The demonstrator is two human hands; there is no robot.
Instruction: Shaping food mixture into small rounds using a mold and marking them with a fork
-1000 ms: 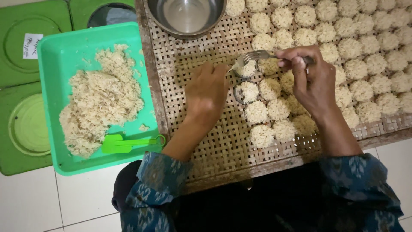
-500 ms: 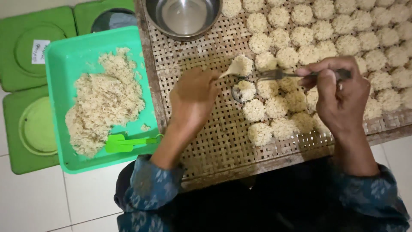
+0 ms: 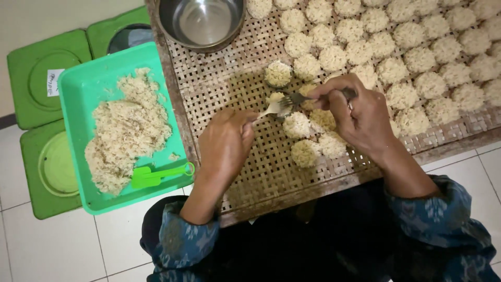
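Two metal forks meet over one small pale clump of shredded mix [image 3: 275,97], which sits just beyond the left hand's fingertips, above the woven bamboo tray [image 3: 229,89]. The left hand [image 3: 225,147] is curled shut round the handle of a pale fork [image 3: 270,109], tines pointing right; the right hand [image 3: 360,116] is closed on a darker steel fork [image 3: 313,96], its long axis lying left to right, tines pointing left into the clump. Both hands are equally near. Finished round nests [image 3: 305,152] lie just below and rightward. Farther left stands a turquoise plastic tray [image 3: 73,89] holding loose mix and a green spatula [image 3: 156,175]; a steel bowl [image 3: 201,23] sits above.
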